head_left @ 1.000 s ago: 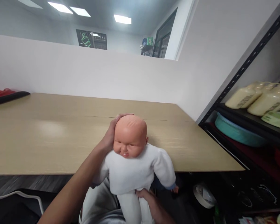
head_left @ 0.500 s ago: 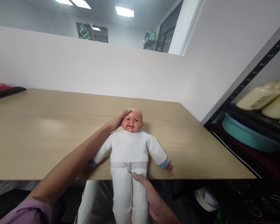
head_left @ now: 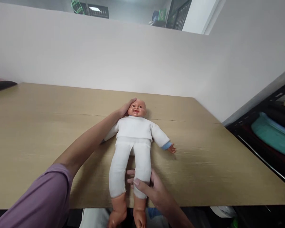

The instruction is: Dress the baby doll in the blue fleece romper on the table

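A baby doll (head_left: pixel 134 129) in a white top and white trousers lies face up on the brown table (head_left: pixel 49 133), its bare feet reaching past the front edge. My left hand (head_left: pixel 128 107) cups the side of its head, fingers curved round the back. Lower down, my right hand (head_left: pixel 154 186) wraps round the doll's leg on the right, thumb on top and fingertips showing between the legs. The doll's arm on the right, with a blue cuff, stretches out on the table. My left forearm partly covers the other arm.
A white wall (head_left: pixel 97 57) with a window stands behind the table. At the right a dark shelf rack holds a teal basin (head_left: pixel 273 133). Something black and red (head_left: pixel 2 85) lies at the table's far left corner.
The doll has moved farther onto the table, away from me, with both hands on it. My right hand has shifted from its upper thigh to the lower leg. The view has tilted down.
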### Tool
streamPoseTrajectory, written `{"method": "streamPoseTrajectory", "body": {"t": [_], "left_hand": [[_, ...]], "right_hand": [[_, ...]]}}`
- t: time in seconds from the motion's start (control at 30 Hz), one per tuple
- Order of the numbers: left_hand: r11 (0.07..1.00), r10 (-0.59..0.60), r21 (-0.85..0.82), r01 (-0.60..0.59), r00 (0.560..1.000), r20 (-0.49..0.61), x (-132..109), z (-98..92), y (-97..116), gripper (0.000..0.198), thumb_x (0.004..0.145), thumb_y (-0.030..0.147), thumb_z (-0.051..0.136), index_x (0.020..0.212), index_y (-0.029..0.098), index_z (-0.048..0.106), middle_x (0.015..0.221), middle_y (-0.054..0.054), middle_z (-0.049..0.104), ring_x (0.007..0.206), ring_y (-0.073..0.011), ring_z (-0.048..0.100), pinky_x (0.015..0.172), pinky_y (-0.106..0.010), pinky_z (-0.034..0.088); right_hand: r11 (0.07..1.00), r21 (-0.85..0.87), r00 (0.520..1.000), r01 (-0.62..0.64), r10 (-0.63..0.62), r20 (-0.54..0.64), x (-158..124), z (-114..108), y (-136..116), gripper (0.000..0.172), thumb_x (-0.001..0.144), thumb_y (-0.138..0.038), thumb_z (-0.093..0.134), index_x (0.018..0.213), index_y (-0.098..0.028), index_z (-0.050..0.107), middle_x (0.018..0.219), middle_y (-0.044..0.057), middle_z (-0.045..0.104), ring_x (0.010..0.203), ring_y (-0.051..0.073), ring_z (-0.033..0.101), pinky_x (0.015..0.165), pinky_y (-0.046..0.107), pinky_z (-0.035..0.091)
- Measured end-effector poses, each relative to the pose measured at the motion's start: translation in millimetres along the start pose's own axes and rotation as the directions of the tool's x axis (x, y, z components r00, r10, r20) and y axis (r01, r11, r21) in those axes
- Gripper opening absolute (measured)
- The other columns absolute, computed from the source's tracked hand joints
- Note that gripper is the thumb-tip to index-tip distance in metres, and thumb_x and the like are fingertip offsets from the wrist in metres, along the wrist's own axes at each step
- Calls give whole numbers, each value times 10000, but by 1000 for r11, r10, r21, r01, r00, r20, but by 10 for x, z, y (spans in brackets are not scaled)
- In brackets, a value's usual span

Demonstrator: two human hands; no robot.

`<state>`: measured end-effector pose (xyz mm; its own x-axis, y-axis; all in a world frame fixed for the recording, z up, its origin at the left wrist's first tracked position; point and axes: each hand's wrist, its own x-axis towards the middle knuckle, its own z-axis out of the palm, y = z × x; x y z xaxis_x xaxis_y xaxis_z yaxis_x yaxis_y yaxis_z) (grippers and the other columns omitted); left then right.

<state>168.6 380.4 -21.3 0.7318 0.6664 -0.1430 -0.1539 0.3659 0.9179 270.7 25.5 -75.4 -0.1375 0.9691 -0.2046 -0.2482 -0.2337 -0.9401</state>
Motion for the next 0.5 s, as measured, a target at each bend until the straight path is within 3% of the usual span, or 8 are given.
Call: {"method": "streamPoseTrajectory", "body": {"t": [0.17, 0.27, 0.4, 0.47, 0.5], "left_hand": [[999, 6, 34, -5, 999, -40, 440, -384, 81, 794, 881, 780, 587, 1135, 51, 774, 1163, -230, 809, 1098, -340, 779, 1046, -396, 585], [997, 52, 68, -46, 994, -92, 600, -521, 81, 735, 906, 745, 577, 1096, 64, 781, 1140, -227, 816, 1091, -333, 784, 1034, -387, 594], [989, 51, 144, -34, 992, -118, 605, -503, 61, 733, 930, 757, 514, 1073, 91, 786, 1121, -213, 823, 1114, -355, 775, 1028, -416, 598], [985, 38, 173, -26, 997, -63, 557, -457, 70, 775, 933, 786, 469, 1090, 96, 783, 1153, -212, 816, 1153, -363, 757, 1043, -432, 587], [980, 36, 195, -28, 999, -40, 533, -440, 84, 793, 934, 799, 445, 1097, 99, 780, 1167, -210, 813, 1171, -364, 748, 1052, -437, 579]], "right_hand": [[984, -145, 990, 107, -119, -75, -68, -15, 82, 699, 934, -418, 750, 1544, -300, 432, 1487, 134, 636, 1362, 302, 629, 1167, 498, 519], [920, -356, 961, 160, -228, -157, -87, 38, 141, 634, 1015, -363, 625, 1595, -279, 381, 1530, 142, 596, 1371, 300, 616, 1141, 471, 544], [705, -689, 857, 168, -450, -251, -266, 25, 320, 683, 1009, -345, 608, 1638, -287, 346, 1628, 136, 489, 1465, 381, 511, 1181, 591, 485], [559, -807, 790, 190, -575, -212, -484, -84, 545, 727, 984, -316, 635, 1649, -293, 341, 1627, 131, 494, 1461, 411, 511, 1158, 633, 497], [478, -843, 754, 248, -642, -142, -614, -160, 688, 722, 978, -278, 633, 1642, -317, 353, 1550, 117, 585, 1388, 392, 591, 1127, 616, 535]]}}
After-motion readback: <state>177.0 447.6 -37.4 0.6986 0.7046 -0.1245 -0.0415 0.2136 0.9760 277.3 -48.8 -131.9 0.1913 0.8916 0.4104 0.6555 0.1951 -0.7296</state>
